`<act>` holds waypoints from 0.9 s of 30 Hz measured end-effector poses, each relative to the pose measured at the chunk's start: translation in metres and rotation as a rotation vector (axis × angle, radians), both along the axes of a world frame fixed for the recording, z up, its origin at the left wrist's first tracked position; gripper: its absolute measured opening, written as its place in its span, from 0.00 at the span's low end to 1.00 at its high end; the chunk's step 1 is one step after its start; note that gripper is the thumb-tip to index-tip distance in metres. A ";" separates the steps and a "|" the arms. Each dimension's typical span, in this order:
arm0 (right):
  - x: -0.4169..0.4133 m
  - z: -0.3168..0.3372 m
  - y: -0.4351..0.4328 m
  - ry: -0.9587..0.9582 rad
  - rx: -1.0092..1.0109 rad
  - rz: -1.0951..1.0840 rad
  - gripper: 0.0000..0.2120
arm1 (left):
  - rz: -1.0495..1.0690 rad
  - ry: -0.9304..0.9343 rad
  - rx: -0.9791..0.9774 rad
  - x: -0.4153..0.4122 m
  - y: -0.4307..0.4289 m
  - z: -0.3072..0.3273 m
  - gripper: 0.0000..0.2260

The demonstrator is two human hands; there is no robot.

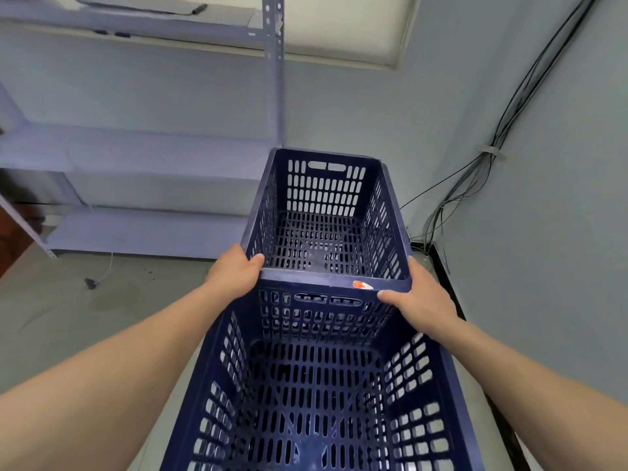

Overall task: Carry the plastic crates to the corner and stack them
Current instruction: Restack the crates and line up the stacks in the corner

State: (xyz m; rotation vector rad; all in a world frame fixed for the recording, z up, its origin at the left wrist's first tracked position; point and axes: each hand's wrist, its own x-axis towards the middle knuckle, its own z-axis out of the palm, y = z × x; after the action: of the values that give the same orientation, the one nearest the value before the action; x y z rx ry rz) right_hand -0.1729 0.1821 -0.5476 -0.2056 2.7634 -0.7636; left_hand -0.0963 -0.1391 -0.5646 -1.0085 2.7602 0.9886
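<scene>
Two dark blue slotted plastic crates fill the middle of the view. The far crate is empty and points toward the wall corner. My left hand grips the left corner of its near rim, thumb hooked over the edge. My right hand grips the right corner of the same rim, thumb lying along it by a small red-and-white sticker. The near crate is also empty and lies below my forearms, its far wall right under that rim. Whether the far crate rests on it or on the floor I cannot tell.
Grey metal shelving stands along the left wall, one upright post just behind the far crate. A bundle of cables runs down the right wall to a black skirting strip. A loose cable lies on the concrete floor at left.
</scene>
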 end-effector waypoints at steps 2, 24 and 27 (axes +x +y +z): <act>-0.007 0.001 -0.001 -0.025 -0.138 -0.069 0.27 | 0.027 0.022 0.007 -0.004 0.001 0.000 0.14; -0.030 -0.007 -0.011 0.022 -0.005 -0.283 0.19 | 0.312 0.038 0.129 -0.013 -0.010 -0.010 0.06; -0.030 -0.008 -0.010 0.038 0.015 -0.260 0.16 | 0.328 0.014 0.115 -0.009 -0.009 -0.011 0.06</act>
State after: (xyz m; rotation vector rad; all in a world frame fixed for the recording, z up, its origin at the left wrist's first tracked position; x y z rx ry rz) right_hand -0.2027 0.1724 -0.5554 0.1477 2.8660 -0.8070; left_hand -0.1053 -0.1479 -0.5752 -1.4700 2.5617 1.1786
